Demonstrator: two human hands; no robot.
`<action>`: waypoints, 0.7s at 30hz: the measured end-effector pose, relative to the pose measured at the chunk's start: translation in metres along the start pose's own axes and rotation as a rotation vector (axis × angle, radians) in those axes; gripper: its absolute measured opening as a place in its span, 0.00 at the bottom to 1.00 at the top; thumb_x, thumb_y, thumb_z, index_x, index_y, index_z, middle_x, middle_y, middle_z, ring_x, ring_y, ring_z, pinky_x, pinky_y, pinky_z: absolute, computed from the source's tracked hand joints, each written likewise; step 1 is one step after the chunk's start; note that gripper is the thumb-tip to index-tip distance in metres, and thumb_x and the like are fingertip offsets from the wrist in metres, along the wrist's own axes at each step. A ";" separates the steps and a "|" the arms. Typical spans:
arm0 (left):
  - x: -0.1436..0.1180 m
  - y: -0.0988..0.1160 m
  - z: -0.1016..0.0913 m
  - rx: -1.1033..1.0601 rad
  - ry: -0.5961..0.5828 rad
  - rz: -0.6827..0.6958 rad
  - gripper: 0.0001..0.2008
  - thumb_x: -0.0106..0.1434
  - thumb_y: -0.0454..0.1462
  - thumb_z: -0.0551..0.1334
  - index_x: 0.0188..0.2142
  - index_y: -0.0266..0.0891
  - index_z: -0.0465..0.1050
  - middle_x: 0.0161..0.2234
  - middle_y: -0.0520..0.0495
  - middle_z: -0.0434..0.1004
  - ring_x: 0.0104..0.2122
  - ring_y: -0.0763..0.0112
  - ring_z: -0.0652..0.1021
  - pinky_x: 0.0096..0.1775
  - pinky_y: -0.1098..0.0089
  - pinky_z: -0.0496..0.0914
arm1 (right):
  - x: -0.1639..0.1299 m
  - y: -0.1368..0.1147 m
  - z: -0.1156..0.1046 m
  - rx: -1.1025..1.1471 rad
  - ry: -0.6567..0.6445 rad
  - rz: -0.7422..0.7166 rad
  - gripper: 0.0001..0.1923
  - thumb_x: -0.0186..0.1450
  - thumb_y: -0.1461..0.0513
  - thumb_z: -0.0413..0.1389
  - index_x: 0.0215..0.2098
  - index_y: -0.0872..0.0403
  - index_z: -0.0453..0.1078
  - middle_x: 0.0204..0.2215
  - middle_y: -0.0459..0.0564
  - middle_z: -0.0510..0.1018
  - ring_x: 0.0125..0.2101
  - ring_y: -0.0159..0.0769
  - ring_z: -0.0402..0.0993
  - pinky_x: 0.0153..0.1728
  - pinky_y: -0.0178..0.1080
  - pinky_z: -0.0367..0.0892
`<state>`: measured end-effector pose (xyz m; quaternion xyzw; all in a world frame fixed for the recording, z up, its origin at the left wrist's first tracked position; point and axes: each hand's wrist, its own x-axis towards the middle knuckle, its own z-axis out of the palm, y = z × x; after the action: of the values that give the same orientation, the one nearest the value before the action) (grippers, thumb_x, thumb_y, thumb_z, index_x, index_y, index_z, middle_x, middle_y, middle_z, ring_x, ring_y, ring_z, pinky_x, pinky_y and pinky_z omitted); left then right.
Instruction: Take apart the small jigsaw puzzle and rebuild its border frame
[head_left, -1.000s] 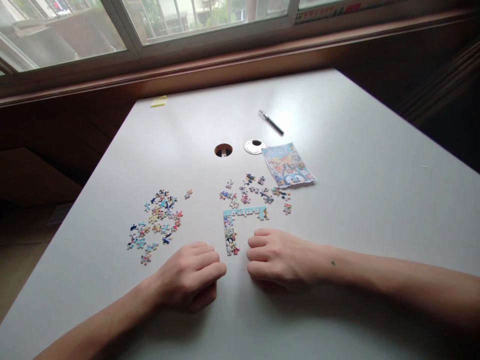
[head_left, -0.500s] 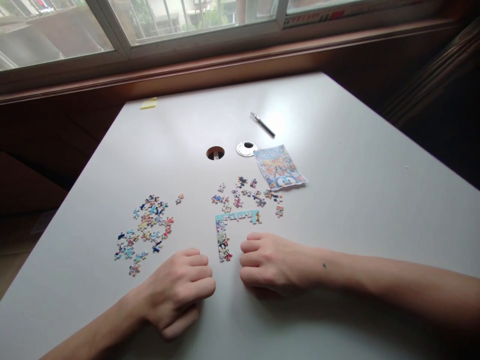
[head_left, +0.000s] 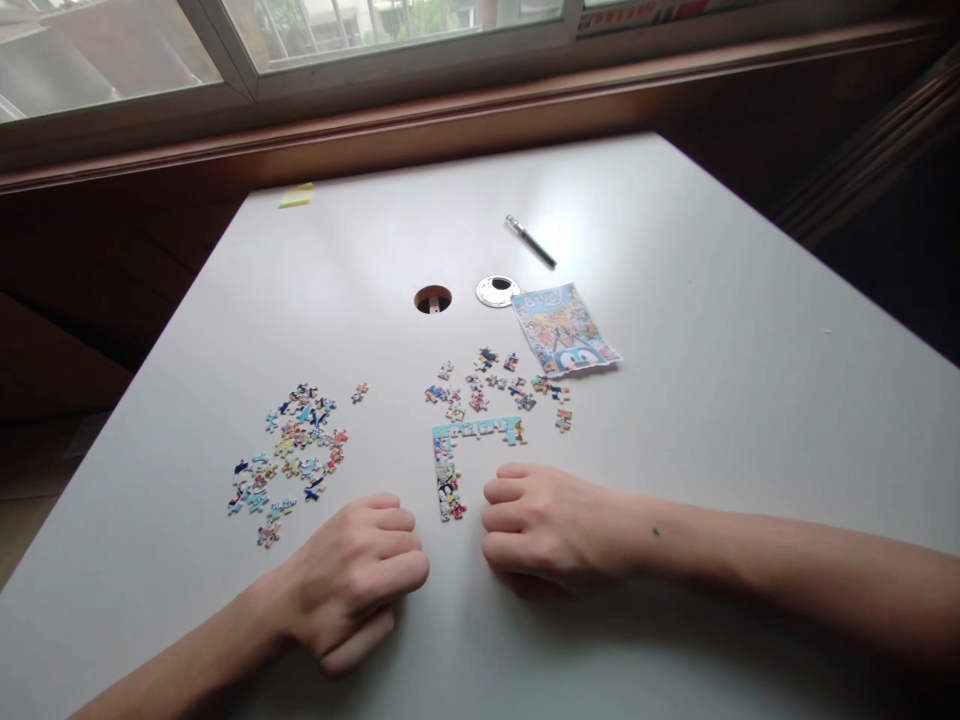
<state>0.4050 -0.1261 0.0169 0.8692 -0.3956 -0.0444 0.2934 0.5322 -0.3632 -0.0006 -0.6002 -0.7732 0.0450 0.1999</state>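
Note:
My left hand (head_left: 352,580) rests on the white table (head_left: 712,400) with its fingers curled under, holding nothing that I can see. My right hand (head_left: 544,525) lies beside it, fingers curled too, just right of an L-shaped strip of joined puzzle pieces (head_left: 450,455). That strip forms a top edge and a left edge. Above it lies a small scatter of loose pieces (head_left: 495,385). A bigger heap of loose pieces (head_left: 292,450) is spread out to the left, beyond my left hand.
A colourful printed picture sheet (head_left: 564,328) lies above the right scatter. Behind it are a round cable hole (head_left: 433,298), its silver cover (head_left: 497,290) and a pen (head_left: 531,241). A yellow sticky pad (head_left: 296,195) sits at the far left corner by the window sill.
My left hand has slid slightly back towards me and to the left. The right hand barely moved. The view shifted a little.

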 end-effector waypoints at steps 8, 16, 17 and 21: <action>0.003 0.001 -0.002 0.021 -0.011 0.009 0.11 0.54 0.36 0.51 0.28 0.41 0.43 0.21 0.48 0.61 0.22 0.65 0.61 0.27 0.61 0.55 | 0.000 0.000 0.000 0.000 -0.020 0.004 0.11 0.68 0.62 0.53 0.27 0.53 0.62 0.23 0.44 0.68 0.26 0.34 0.53 0.31 0.39 0.51; 0.001 -0.001 -0.001 -0.005 0.014 0.010 0.11 0.54 0.35 0.50 0.29 0.41 0.41 0.21 0.50 0.59 0.22 0.65 0.60 0.28 0.62 0.54 | 0.000 0.000 0.001 -0.002 -0.020 0.007 0.12 0.69 0.62 0.52 0.27 0.52 0.61 0.23 0.44 0.67 0.27 0.34 0.53 0.31 0.39 0.50; 0.001 0.000 -0.001 -0.004 0.013 0.009 0.11 0.55 0.35 0.50 0.29 0.41 0.41 0.21 0.50 0.59 0.22 0.65 0.60 0.28 0.62 0.54 | 0.000 0.000 0.001 -0.003 -0.019 0.008 0.12 0.69 0.62 0.52 0.27 0.53 0.61 0.23 0.44 0.67 0.27 0.34 0.53 0.31 0.39 0.50; 0.001 0.000 -0.001 0.023 0.003 0.010 0.11 0.55 0.35 0.50 0.29 0.41 0.41 0.21 0.49 0.60 0.22 0.65 0.61 0.27 0.61 0.54 | 0.000 0.000 0.001 -0.004 -0.017 0.001 0.12 0.69 0.62 0.52 0.26 0.53 0.61 0.23 0.44 0.67 0.27 0.34 0.53 0.31 0.39 0.50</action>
<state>0.4064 -0.1260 0.0179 0.8706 -0.3998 -0.0369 0.2842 0.5320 -0.3635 -0.0012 -0.6006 -0.7746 0.0488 0.1921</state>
